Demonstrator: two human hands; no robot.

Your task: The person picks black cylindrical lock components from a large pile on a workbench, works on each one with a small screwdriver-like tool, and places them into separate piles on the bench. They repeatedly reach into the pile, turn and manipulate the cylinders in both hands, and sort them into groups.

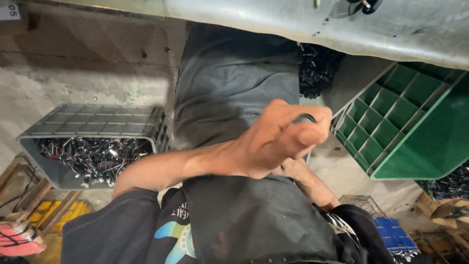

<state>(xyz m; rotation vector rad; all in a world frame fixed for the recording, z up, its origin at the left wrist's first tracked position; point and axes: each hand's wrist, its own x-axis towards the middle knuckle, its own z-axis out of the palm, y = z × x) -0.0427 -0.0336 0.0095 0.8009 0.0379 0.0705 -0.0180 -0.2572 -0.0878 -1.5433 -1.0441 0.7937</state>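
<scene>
My left hand [281,139] is raised over my lap, its fingers curled around a small dark ring-shaped part [304,118] pinched near the thumb. My right hand [293,170] lies just under and behind it, mostly hidden by the left hand; I cannot tell what it holds. Both hands hover above the dark grey cloth [234,83] spread over my legs.
A grey plastic crate [93,124] holding several wired small parts stands at the left. A green partitioned crate [405,122] lies tilted at the right. A pile of small black parts [317,68] sits ahead. A pale tabletop edge [303,19] runs overhead. A blue crate [393,234] sits low right.
</scene>
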